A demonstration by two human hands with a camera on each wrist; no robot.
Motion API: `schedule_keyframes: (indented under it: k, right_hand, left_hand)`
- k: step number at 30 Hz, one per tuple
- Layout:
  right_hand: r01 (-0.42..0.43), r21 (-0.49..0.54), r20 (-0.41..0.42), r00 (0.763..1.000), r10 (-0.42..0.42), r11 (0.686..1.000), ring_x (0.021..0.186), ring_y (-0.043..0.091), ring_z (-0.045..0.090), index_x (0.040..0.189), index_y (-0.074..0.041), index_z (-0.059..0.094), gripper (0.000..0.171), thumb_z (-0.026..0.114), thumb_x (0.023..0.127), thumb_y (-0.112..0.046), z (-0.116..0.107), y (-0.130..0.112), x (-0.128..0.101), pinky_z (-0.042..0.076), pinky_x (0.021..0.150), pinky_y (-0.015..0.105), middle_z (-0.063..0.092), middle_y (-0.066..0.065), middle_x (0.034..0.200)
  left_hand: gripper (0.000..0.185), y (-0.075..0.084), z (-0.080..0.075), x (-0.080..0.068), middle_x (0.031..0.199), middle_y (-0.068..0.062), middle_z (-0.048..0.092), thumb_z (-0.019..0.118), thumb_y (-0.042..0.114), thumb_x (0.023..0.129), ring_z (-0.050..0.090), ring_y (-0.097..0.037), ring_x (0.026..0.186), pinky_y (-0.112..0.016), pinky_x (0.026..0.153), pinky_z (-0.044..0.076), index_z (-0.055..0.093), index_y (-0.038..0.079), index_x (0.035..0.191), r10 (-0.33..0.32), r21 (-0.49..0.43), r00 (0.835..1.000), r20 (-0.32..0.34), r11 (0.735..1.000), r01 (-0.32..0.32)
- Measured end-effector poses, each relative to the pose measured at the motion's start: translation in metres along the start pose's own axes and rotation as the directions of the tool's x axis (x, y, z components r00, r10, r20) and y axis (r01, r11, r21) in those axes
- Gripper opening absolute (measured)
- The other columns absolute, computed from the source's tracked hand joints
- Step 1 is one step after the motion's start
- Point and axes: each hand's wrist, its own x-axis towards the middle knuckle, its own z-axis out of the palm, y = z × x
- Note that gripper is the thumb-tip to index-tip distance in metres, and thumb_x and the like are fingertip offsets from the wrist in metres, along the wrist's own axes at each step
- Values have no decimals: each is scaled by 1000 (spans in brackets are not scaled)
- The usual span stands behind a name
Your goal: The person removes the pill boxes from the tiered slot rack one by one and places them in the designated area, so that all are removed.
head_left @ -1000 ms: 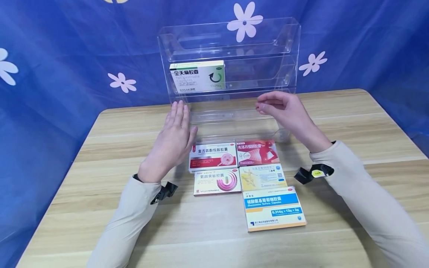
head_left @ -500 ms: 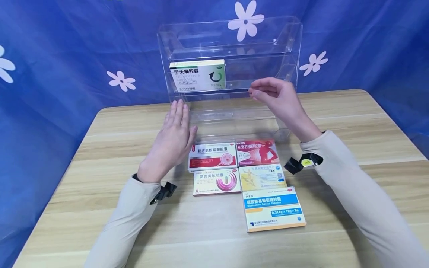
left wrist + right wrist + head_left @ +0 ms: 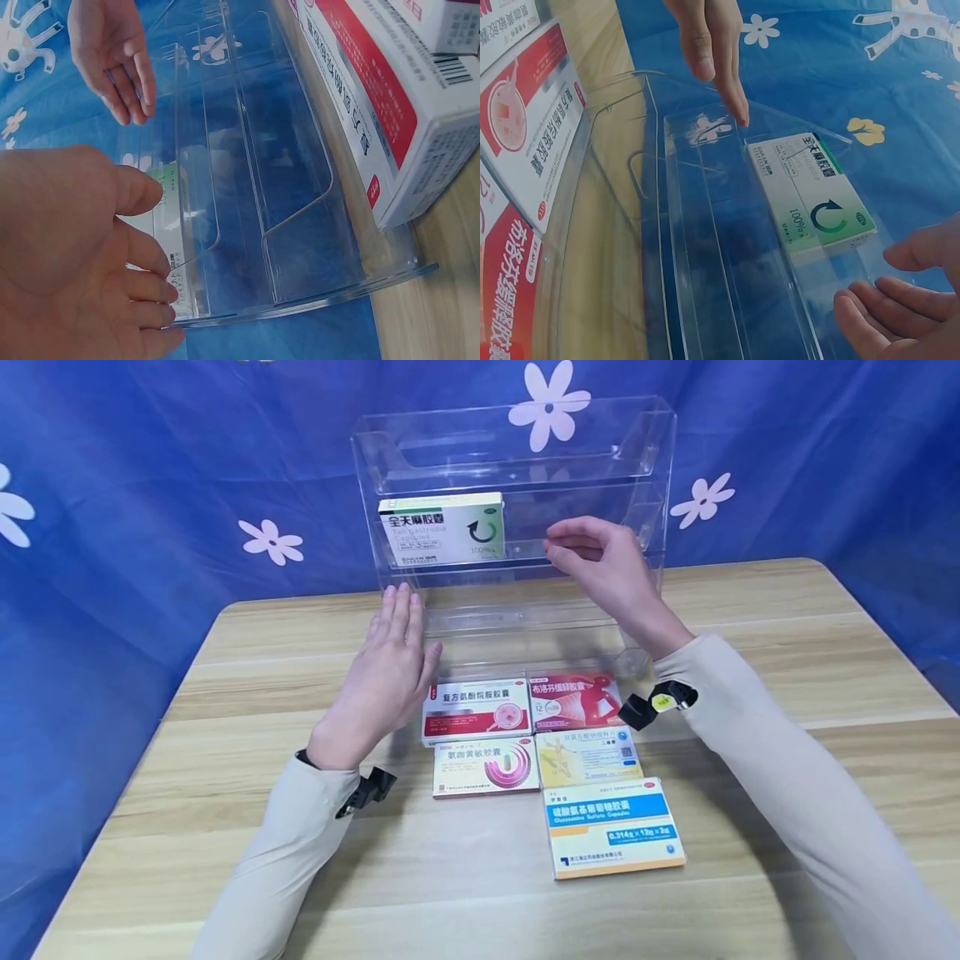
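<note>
A clear plastic tiered rack (image 3: 517, 618) stands on the table. On its middle tier, toward the left, leans a white and green medicine box (image 3: 446, 539). My left hand (image 3: 386, 664) lies along the rack's left side with straight fingers, the tips at its edge. To the right of that box, in front of the same tier, my right hand (image 3: 603, 568) hovers with bent, relaxed fingers and nothing between them. The right wrist view has the box (image 3: 814, 199) just beyond the right fingertips (image 3: 847, 304). In the left wrist view, the left hand (image 3: 82, 262) partly covers it.
Before the rack lie a red-and-white medicine box (image 3: 476, 714), a red one (image 3: 573, 703), a white and pink one (image 3: 483, 768), a pale yellow one (image 3: 585, 756) and a blue-banded one (image 3: 615, 831). A blue flowered curtain (image 3: 187, 485) hangs behind the wooden table (image 3: 225, 710).
My right hand has moved up and to the left, from the rack's lower right toward the white and green medicine box. The left hand and the boxes have stayed in place.
</note>
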Motion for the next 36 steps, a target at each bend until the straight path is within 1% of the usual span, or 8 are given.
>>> schedule_keyframes:
  k: [3, 10, 15, 22, 29, 33, 36]
  right_hand:
    - [2, -2, -14, 1000, -2, 1000, 104, 16, 63, 119, -3, 65, 30, 66, 93, -18, 1, 0, 5, 50, 93, 26, 67, 9, 115]
    - [24, -3, -30, 999, -24, 1000, 101, 17, 63, 117, 3, 64, 29, 65, 92, -11, 10, -4, 17, 50, 92, 24, 68, 13, 113]
    - [44, -5, -34, 998, -45, 999, 99, 17, 64, 116, 3, 65, 27, 65, 92, -9, 14, -8, 21, 50, 91, 24, 68, 14, 111]
    - [65, 47, -23, 998, -64, 997, 101, 16, 64, 116, 3, 64, 29, 68, 89, -6, 22, -11, 26, 49, 93, 22, 67, 14, 113]
    - [106, 43, -44, 994, -104, 993, 102, 15, 63, 115, 3, 65, 27, 68, 89, -5, 32, -13, 35, 49, 92, 21, 67, 14, 111]
    - [99, 42, -55, 994, -97, 994, 103, 16, 63, 115, 4, 65, 28, 67, 89, -5, 37, -15, 40, 49, 92, 20, 67, 14, 112]
    - [90, 31, -48, 995, -88, 995, 104, 17, 63, 117, 4, 64, 29, 67, 89, -4, 40, -16, 43, 49, 91, 20, 67, 15, 113]
  left_hand:
    - [63, 0, 0, 0, 156, -30, -2, 26, 29, 106, -6, -39, 145, -51, 118, 6, 6, -14, 148, 4, 2, 1000, -6, 1000, -4]
    - [63, 1, -1, -1, 156, -31, -3, 25, 28, 106, -6, -39, 145, -50, 118, 5, 6, -14, 148, 2, -4, 1000, -4, 1000, -2]
    - [63, 1, -2, -2, 156, -30, -3, 25, 29, 106, -7, -39, 145, -50, 118, 5, 6, -13, 148, 0, 1, 1000, -2, 1000, 0]
    - [64, 2, -3, -3, 156, -30, -3, 25, 30, 106, -7, -39, 145, -49, 119, 5, 6, -14, 148, -6, 13, 1000, 16, 1000, 6]
    - [64, 3, -4, -3, 156, -30, -3, 26, 30, 106, -7, -39, 145, -49, 118, 4, 6, -13, 148, -15, 7, 1000, 20, 1000, 15]
    - [64, 3, -5, -3, 156, -30, -2, 25, 30, 106, -7, -38, 145, -48, 119, 3, 6, -13, 148, -12, 9, 1000, 15, 1000, 12]
    - [64, 3, -5, -4, 156, -30, -1, 25, 30, 106, -6, -38, 145, -47, 119, 3, 7, -13, 148, -7, 10, 1000, 11, 1000, 7]
